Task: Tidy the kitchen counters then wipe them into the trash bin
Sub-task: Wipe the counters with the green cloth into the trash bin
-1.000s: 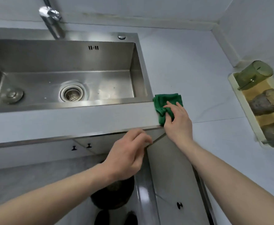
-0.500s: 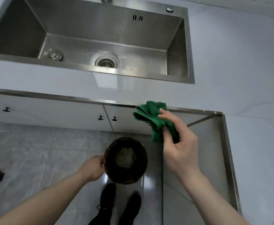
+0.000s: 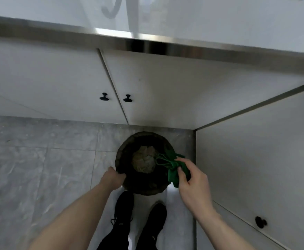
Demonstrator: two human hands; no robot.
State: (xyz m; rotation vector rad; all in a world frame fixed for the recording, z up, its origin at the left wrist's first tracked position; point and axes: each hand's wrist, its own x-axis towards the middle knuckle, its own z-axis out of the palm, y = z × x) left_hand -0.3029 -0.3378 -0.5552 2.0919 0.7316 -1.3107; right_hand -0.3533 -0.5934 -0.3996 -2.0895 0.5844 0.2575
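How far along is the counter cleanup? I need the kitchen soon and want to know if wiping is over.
Looks near the end. The right hand pinches the bunched green cloth over the round dark trash bin, which the left hand grips at its rim; crumpled waste already lies inside. The counter top is mostly out of view, so whether more wiping remains cannot be told.

The floor (image 3: 39,177) is grey marbled tile with thin grout lines. A round dark bin (image 3: 127,179) stands on it, in the corner where the white cabinets (image 3: 48,78) meet, with pale crumpled waste in its bottom. Two black shoes (image 3: 140,217) stand on the tiles just beside the bin's near side. A dark object at the left edge is cut off and unclear.
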